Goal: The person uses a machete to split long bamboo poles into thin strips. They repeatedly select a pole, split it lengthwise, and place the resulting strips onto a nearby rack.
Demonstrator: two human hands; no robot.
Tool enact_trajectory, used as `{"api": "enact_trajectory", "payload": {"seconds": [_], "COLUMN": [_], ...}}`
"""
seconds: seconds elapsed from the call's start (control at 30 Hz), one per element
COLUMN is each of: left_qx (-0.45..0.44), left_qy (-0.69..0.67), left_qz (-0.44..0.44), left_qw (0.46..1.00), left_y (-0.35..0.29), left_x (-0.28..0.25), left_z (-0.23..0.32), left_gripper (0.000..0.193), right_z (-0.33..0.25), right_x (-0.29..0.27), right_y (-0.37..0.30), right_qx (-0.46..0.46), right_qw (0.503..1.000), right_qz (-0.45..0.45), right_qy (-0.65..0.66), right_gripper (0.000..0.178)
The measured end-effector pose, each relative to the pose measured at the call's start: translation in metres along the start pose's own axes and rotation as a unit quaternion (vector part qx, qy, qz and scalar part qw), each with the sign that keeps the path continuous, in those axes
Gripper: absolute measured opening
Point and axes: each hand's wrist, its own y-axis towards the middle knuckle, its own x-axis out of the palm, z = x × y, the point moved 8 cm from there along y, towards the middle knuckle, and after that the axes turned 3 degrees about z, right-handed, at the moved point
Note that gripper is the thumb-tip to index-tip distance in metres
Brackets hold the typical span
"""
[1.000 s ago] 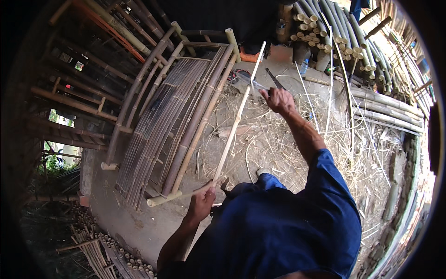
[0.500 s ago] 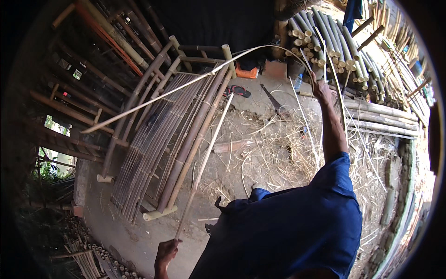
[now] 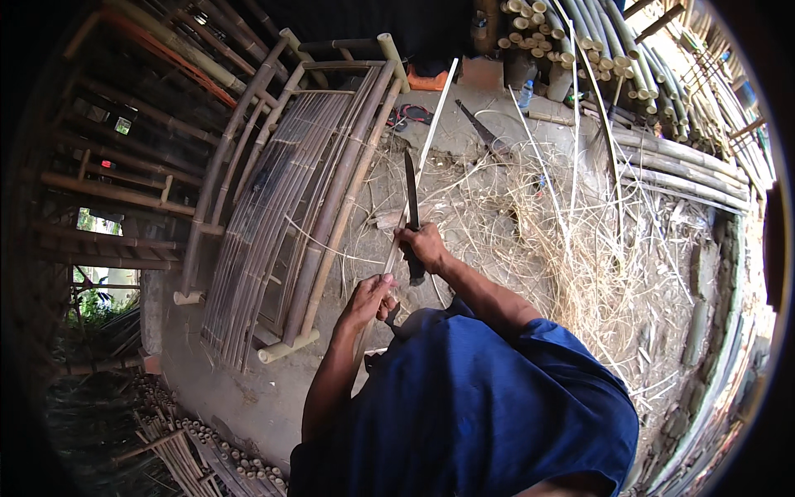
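Two bare hands meet the centre of our clock face, with twelve pointing away from the wearer's blue shirt (image 3: 464, 398). Nearest, the left hand (image 3: 368, 302) is closed on a pale strip (image 3: 436, 120), which runs from about seven o'clock, past both hands, to between twelve and one. We judge this low grip to steady the strip along the body's line. Just beyond, at one o'clock from the left, the right hand (image 3: 422, 247) is wrapped round a dark-bladed knife (image 3: 411, 190). The two hands look close but apart (we cannot tell whether the right fingers also touch the strip). The blade points to twelve, a hold that presumably keeps its tip away from the left fingers.

Farther out, a slatted bamboo bench (image 3: 344, 199) stands between nine and eleven o'clock, aside enough, we judge, for the long strip to pass it. Curled shavings (image 3: 571, 290) spread at three o'clock, on the opposite side. A saw (image 3: 479, 126) lies flat at one o'clock, and sandals (image 3: 411, 113) lie at twelve, off the feet. Farthest, between one and two, bamboo poles (image 3: 609, 41) are stacked lengthwise, cut ends towards us, an arrangement that probably makes single poles easy to draw out.
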Motion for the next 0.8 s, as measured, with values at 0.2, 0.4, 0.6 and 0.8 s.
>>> {"api": "enact_trajectory", "payload": {"seconds": [0.2,0.4,0.6,0.8], "left_qx": [0.046,0.192,0.131,0.189], "left_qy": [0.067,0.062,0.009,0.037], "left_qz": [0.008,0.072,0.087,0.09], "left_qw": [0.997,0.977,0.987,0.977], "left_y": [-0.084,-0.046,-0.004,-0.029], "left_x": [-0.023,0.001,0.004,0.005], "left_z": [-0.004,0.052,0.071,0.073], "left_gripper": [0.034,0.031,0.026,0.051], "right_z": [-0.091,-0.121,-0.072,-0.09], "right_x": [-0.052,-0.042,0.02,-0.011], "right_y": [0.078,0.033,-0.081,-0.017], "right_qx": [-0.111,-0.239,-0.276,-0.302], "right_qw": [0.982,0.808,0.786,0.761], "right_qz": [0.055,0.079,-0.089,-0.039], "right_qy": [-0.142,-0.533,-0.546,-0.573], "right_gripper": [0.045,0.075,0.065,0.065]}}
